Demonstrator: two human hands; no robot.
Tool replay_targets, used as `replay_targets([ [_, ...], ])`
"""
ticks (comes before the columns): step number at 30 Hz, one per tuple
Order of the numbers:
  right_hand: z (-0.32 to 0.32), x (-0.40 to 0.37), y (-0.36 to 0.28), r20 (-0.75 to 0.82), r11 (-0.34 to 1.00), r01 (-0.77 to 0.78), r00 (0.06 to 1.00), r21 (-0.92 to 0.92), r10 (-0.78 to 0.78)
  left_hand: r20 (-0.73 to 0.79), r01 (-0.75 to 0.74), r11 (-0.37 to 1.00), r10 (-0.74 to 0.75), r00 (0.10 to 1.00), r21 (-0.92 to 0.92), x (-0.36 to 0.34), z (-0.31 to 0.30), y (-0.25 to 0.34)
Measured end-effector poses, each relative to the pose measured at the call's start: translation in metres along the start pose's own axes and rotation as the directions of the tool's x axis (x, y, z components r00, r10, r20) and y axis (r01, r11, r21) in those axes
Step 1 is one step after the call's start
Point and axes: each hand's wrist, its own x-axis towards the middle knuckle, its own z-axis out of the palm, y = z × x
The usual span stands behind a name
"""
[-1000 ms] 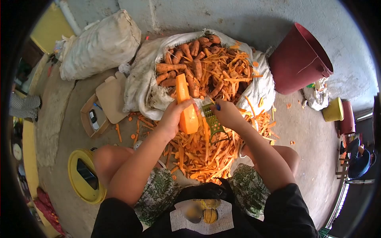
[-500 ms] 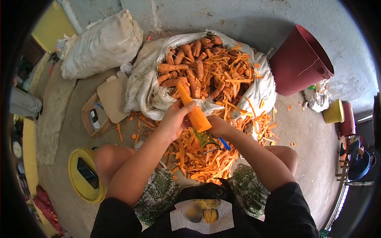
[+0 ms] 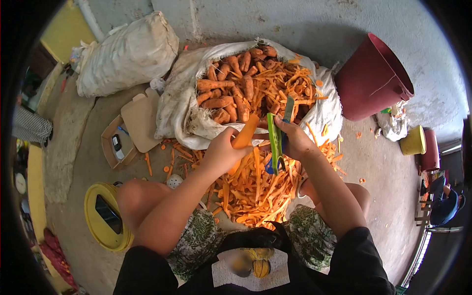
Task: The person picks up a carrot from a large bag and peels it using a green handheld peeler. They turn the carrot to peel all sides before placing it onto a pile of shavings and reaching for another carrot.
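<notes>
My left hand [image 3: 223,150] is closed around a peeled orange carrot [image 3: 247,132], whose narrow end tilts up and to the right. Close beside it, my right hand [image 3: 296,140] grips a bright green peeler [image 3: 273,135] and a knife, whose flat grey blade [image 3: 289,109] sticks up past the fingers. A blue part [image 3: 269,167] shows below the peeler; which tool it belongs to is hard to tell. Under both hands lies a heap of carrot peels [image 3: 250,196]. Just beyond, an open white sack [image 3: 182,115] holds unpeeled carrots [image 3: 241,105] and more peels.
A full white sack [image 3: 130,54] leans against the wall at the left. The dark red bucket [image 3: 368,83] tilts at the right, with a yellow bucket [image 3: 413,140] farther off. Beside my left knee, a phone [image 3: 108,214] lies on a yellow lid [image 3: 93,228]. A cardboard box [image 3: 110,147] lies open.
The carrot has turned from leaning left to leaning right and sits lower in my left hand. My right hand has moved up and right, bringing the peeler upright and the knife blade into sight.
</notes>
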Motion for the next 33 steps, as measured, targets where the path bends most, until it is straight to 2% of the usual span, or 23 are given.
replay_targets([
  [2,-0.006,0.002,0.009,0.081,1.000,-0.015,0.997,-0.008,0.016,-0.002,-0.044,0.935,0.048,0.999,0.353,-0.006,-0.002,0.013],
  [5,-0.001,0.002,0.028,-0.037,0.990,-0.063,0.998,-0.126,0.058,0.068,-0.120,0.878,0.100,0.993,0.462,-0.008,0.012,0.000],
  [7,0.002,0.000,0.032,-0.055,0.984,-0.081,0.996,-0.160,0.073,0.104,-0.065,0.910,0.024,0.994,0.410,-0.007,0.016,0.000],
  [9,-0.002,0.000,0.032,-0.163,0.922,-0.218,0.971,-0.319,0.173,0.369,-0.095,0.926,-0.051,0.928,0.366,-0.004,0.013,0.000],
  [11,-0.012,-0.002,0.031,-0.151,0.926,-0.208,0.974,-0.315,0.168,0.442,-0.078,0.912,-0.119,0.889,0.403,0.002,0.016,-0.009],
  [13,-0.021,-0.007,0.022,-0.249,0.865,-0.239,0.959,-0.440,0.138,0.380,-0.006,0.969,-0.092,0.920,0.248,-0.001,0.013,0.000],
  [14,-0.035,-0.008,0.020,-0.303,0.860,-0.226,0.949,-0.457,0.088,0.392,0.065,0.977,-0.142,0.909,0.205,-0.005,0.007,0.010],
  [15,-0.061,-0.007,0.016,-0.222,0.851,-0.138,0.975,-0.507,0.025,0.394,0.059,0.977,-0.137,0.909,0.203,-0.005,0.005,0.011],
  [16,-0.061,-0.020,-0.005,-0.263,0.832,-0.120,0.964,-0.542,-0.031,0.345,-0.005,0.933,-0.128,0.930,0.359,-0.005,0.004,0.010],
  [17,-0.091,-0.021,-0.024,-0.299,0.681,-0.101,0.937,-0.725,-0.179,0.296,-0.060,0.860,-0.108,0.949,0.507,-0.006,0.002,0.009],
  [18,-0.115,-0.027,-0.053,-0.364,0.536,-0.153,0.877,-0.830,-0.314,0.297,-0.066,0.861,-0.101,0.950,0.504,-0.006,0.000,0.011],
  [19,-0.134,-0.039,-0.087,-0.333,0.114,-0.322,0.786,-0.940,-0.522,0.343,-0.058,0.877,-0.124,0.931,0.476,-0.008,-0.001,0.013],
  [21,-0.232,-0.049,-0.176,-0.356,0.100,-0.617,0.307,-0.781,-0.883,0.391,-0.059,0.893,-0.135,0.910,0.445,-0.010,0.000,0.012],
  [22,-0.252,-0.071,-0.227,-0.255,0.115,-0.535,0.195,-0.837,-0.947,0.387,-0.096,0.884,-0.100,0.916,0.457,-0.010,0.003,0.007],
  [23,-0.242,-0.100,-0.267,0.007,-0.160,-0.684,0.221,-0.712,-0.975,0.386,-0.134,0.873,-0.067,0.920,0.470,-0.009,0.005,0.002],
  [24,-0.306,-0.119,-0.332,-0.135,0.002,-0.545,0.204,-0.839,-0.970,0.397,-0.194,0.859,-0.012,0.918,0.474,-0.008,0.007,-0.005],
  [25,-0.253,-0.134,-0.343,-0.255,0.241,-0.408,-0.021,-0.881,-0.967,0.402,-0.201,0.859,-0.007,0.916,0.471,-0.007,0.007,-0.003],
  [26,-0.222,-0.141,-0.345,-0.328,0.333,-0.069,-0.073,-0.941,-0.942,0.410,-0.157,0.866,-0.060,0.910,0.475,-0.007,0.007,0.000],
  [27,-0.210,-0.151,-0.355,-0.298,0.312,-0.263,-0.093,-0.913,-0.950,0.416,-0.111,0.870,-0.114,0.902,0.480,-0.008,0.007,0.002],
  [29,-0.212,-0.149,-0.350,-0.136,0.164,-0.419,-0.097,-0.893,-0.986,0.414,-0.154,0.835,-0.096,0.905,0.528,-0.008,0.006,0.004],
  [31,-0.221,-0.137,-0.326,-0.091,0.092,-0.282,-0.017,-0.955,-0.996,0.413,-0.195,0.796,-0.075,0.908,0.573,-0.006,0.006,0.005],
  [32,-0.192,-0.134,-0.299,-0.161,0.137,-0.395,0.028,-0.909,-0.987,0.420,-0.204,0.772,-0.089,0.903,0.602,-0.004,0.007,0.003],
  [33,-0.185,-0.127,-0.279,-0.258,0.224,-0.335,0.061,-0.915,-0.964,0.424,-0.210,0.747,-0.106,0.899,0.631,-0.003,0.007,0.001],
])
